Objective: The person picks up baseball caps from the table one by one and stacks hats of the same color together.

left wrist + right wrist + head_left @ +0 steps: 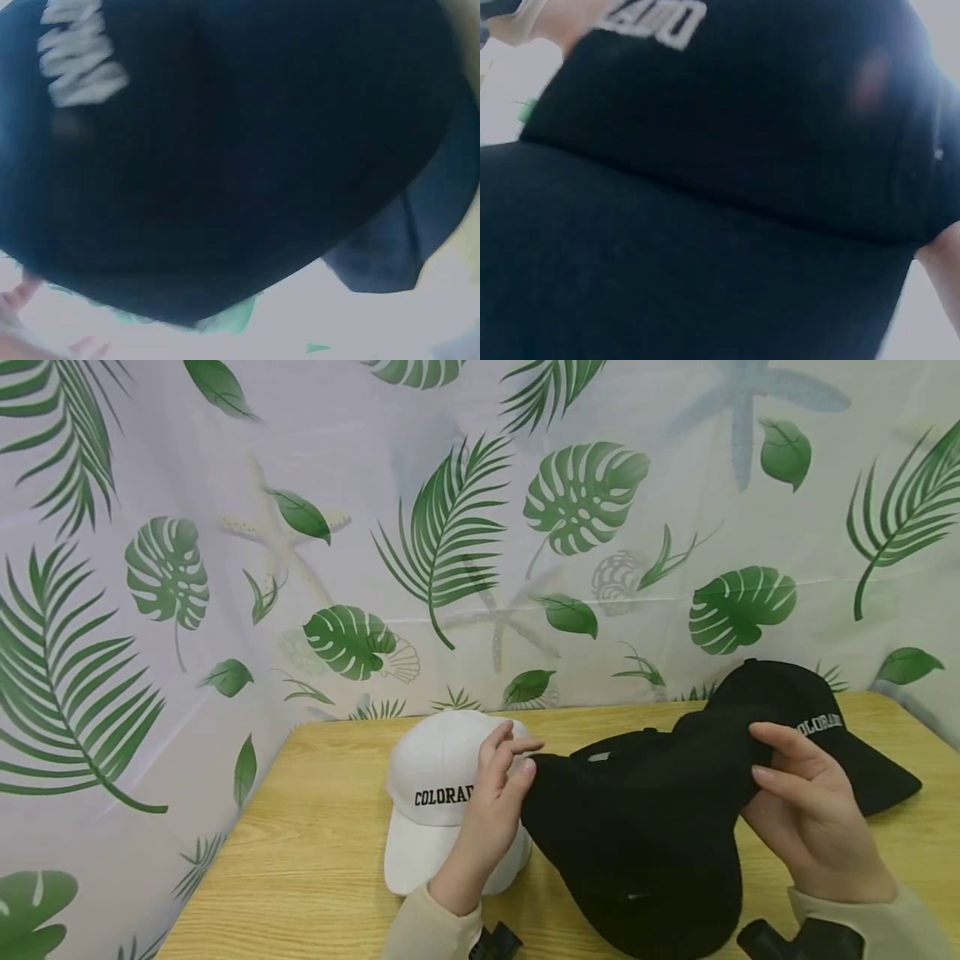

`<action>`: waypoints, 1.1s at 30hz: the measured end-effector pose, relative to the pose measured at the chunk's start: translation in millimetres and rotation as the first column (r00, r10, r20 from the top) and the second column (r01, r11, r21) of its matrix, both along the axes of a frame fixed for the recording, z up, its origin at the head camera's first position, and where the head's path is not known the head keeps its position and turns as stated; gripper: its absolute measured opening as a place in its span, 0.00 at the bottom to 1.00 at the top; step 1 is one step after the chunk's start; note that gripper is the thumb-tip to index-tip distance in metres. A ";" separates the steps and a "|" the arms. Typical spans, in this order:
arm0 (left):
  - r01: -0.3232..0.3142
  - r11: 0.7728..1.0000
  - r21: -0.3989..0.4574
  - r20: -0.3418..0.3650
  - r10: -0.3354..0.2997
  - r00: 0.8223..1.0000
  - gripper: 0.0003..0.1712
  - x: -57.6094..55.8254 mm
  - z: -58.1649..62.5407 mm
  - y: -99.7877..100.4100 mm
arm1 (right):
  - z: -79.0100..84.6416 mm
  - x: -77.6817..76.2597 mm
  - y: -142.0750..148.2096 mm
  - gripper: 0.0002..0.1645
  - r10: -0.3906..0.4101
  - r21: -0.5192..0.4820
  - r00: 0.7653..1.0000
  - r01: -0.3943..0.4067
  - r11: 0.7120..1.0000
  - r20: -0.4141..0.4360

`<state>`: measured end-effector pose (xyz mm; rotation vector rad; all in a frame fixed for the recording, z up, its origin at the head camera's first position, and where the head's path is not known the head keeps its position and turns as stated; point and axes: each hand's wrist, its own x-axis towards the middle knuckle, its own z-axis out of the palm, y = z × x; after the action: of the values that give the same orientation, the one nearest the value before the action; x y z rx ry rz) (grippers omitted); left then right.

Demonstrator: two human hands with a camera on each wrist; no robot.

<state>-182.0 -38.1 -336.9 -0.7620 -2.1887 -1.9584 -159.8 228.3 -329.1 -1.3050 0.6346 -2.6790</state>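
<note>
A black baseball cap [637, 835] is held up over the table between both hands. My left hand [487, 802] pinches its left edge between thumb and fingers, in front of a white cap [431, 760] lettered in black. On the opposite edge, my right hand [813, 818] grips the same cap with thumb and fingertips. White lettering on the held black cap [727, 135] shows in the right wrist view, with the brim below it. The left wrist view is mostly filled by the black cap [240, 172].
A second black cap [873, 768] with white lettering sits at the table's right rear, partly behind my right hand. The wood-grain table [300, 843] ends at a leaf-patterned cloth backdrop [480, 568].
</note>
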 end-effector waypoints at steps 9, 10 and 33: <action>0.187 0.945 -0.267 -0.405 -0.286 0.868 0.20 14.8 6.8 -2.1 | -3.7 -2.0 -5.6 0.26 0.005 0.006 1.000 -0.005 1.000 0.004; 0.187 0.936 -0.298 -0.410 -0.303 0.860 0.18 14.8 7.2 -2.2 | -3.8 -1.6 -5.9 0.25 0.008 0.007 1.000 -0.008 1.000 0.002; 0.164 0.935 -0.314 -0.544 -0.319 0.776 0.14 22.2 12.0 -10.3 | 8.4 3.6 24.2 0.20 -0.258 0.638 0.585 0.729 -0.247 -0.769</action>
<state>-159.8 -48.4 -324.9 -1.5244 -2.0161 -1.2614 -156.2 252.5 -320.6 -0.9584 2.9974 -1.0741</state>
